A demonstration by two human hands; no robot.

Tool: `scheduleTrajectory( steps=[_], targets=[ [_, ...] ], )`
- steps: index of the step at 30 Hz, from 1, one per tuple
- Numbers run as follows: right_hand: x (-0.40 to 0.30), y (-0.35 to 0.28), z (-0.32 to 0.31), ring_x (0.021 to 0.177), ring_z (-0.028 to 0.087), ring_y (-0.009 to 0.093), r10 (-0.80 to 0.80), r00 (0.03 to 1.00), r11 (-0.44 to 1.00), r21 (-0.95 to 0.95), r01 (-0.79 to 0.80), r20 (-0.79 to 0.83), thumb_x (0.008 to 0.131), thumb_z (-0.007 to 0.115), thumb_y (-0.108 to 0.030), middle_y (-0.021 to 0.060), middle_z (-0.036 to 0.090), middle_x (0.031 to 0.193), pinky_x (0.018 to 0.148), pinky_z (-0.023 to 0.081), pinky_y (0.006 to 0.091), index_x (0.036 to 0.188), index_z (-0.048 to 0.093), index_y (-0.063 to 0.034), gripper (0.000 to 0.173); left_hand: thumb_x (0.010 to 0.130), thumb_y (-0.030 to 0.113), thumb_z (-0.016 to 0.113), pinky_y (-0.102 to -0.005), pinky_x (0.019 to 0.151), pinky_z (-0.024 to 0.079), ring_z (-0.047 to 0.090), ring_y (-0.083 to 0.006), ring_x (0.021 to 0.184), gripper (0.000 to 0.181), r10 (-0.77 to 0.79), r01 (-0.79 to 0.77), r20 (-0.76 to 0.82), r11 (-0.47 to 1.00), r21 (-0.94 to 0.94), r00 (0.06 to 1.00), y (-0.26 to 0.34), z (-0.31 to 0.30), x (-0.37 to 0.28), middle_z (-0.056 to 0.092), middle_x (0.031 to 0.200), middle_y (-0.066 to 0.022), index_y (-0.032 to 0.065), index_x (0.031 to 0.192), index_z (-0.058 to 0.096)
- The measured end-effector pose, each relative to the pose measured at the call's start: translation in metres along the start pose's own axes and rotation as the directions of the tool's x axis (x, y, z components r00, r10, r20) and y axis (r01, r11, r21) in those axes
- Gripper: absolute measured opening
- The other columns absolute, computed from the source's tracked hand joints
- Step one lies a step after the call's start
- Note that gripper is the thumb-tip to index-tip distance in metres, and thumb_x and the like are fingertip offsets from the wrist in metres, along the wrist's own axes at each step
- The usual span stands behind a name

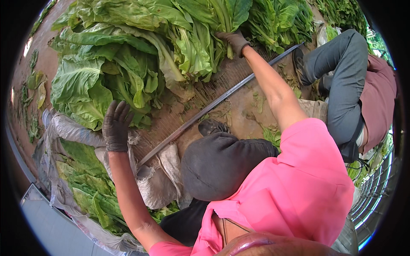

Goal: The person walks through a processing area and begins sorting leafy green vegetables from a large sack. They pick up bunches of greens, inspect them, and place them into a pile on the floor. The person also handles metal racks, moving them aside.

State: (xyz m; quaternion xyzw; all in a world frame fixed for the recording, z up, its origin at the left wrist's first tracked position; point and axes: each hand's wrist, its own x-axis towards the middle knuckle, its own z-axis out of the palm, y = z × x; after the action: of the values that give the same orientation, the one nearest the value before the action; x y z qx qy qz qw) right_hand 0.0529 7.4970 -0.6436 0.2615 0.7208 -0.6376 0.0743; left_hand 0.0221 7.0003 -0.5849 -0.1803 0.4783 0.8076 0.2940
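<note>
My left hand, in a dark knit glove, has its fingers spread beside a big green leaf of the heap at upper left; nothing is held in it. Farther up, my right hand, also gloved, reaches to the leaf stems at the heap's right side. Its fingertips are partly hidden among the leaves, so a grip cannot be made out. Below the heap, a metal bar runs diagonally across the floor, with a row of thin needles along its far side. Some leaves lie over the needles.
Woven sacking wraps more green leaves at lower left. A co-worker in grey trousers sits at the right, a shoe near the bar's far end. More leaves lie at the top. Leaf scraps litter the brown floor.
</note>
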Motion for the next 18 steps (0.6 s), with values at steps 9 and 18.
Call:
scheduleTrajectory(
  steps=[9, 18],
  targets=[
    [-0.019, 0.036, -0.013, 0.114, 0.049, 0.016, -0.007, 0.999, 0.999, -0.039, 0.008, 0.037, 0.089, 0.044, -0.009, 0.0088, 0.052, 0.124, 0.097, 0.036, 0.0266, 0.116, 0.055, 0.0005, 0.03, 0.086, 0.033, 0.053, -0.0444, 0.091, 0.043, 0.052, -0.0302, 0.107, 0.053, -0.057, 0.057, -0.19, 0.998, -0.005, 0.98, -0.027, -0.022, -0.019, 0.052, 0.118, -0.0178, 0.0024, 0.127, 0.041],
    [-0.015, 0.063, -0.025, 0.097, 0.056, 0.019, -0.198, 0.97, 0.977, -0.109, 0.184, -0.141, 0.078, 0.066, -0.02, 0.012, 0.058, 0.112, 0.086, 0.043, 0.0292, 0.115, 0.053, 0.0018, 0.044, 0.087, 0.033, 0.052, -0.0443, 0.088, 0.045, 0.053, -0.0298, 0.106, 0.054, -0.074, 0.071, -0.136, 0.997, -0.027, 0.988, -0.03, -0.008, -0.026, 0.052, 0.117, -0.0181, 0.0019, 0.128, 0.039]
  ],
)
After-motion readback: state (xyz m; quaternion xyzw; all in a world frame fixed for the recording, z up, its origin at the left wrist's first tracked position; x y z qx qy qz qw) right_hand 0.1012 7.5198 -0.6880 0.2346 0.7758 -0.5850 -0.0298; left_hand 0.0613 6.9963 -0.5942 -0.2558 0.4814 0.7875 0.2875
